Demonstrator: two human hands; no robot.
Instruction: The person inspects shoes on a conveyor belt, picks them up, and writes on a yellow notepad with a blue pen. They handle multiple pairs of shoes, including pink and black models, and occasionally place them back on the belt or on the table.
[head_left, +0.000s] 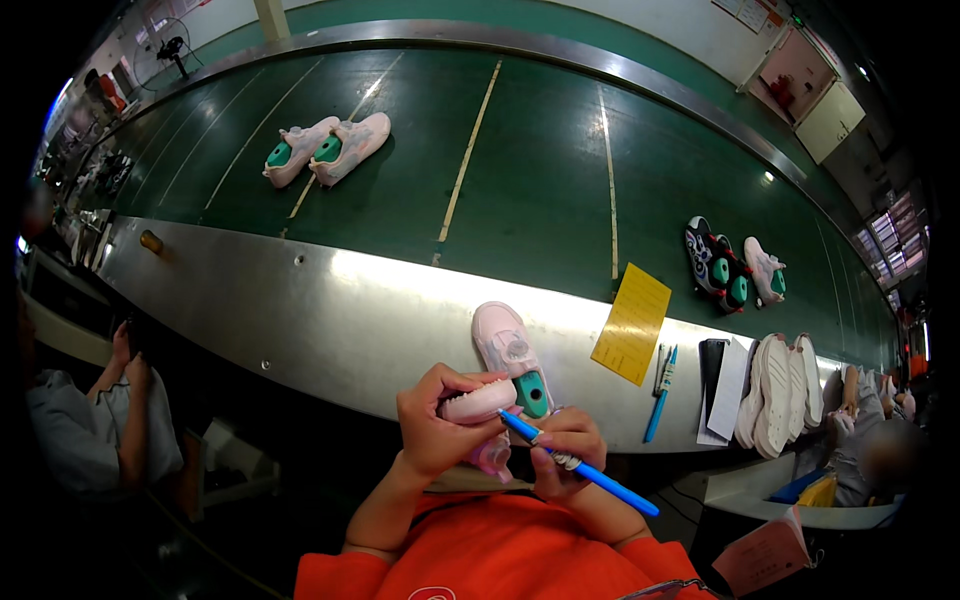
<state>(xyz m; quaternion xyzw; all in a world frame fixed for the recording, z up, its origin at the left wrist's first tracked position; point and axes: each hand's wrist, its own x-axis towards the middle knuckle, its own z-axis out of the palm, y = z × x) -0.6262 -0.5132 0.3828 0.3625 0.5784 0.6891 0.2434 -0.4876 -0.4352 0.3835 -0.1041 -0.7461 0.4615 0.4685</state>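
Note:
My left hand [438, 425] grips a small pink shoe [478, 405] by its heel, sole turned up, close to my chest. My right hand [565, 450] holds a blue pen [590, 473] whose tip touches that shoe. A second pink shoe with a teal last inside [510, 350] lies just beyond on the steel ledge [300, 300] of the conveyor.
A green conveyor belt [520, 170] carries a pink pair [325, 148] at far left and a dark pair [718, 265] with a pink shoe at right. A yellow paper [632, 322], another blue pen [660, 392], white soles [780, 392] lie on the ledge. People sit at left and right.

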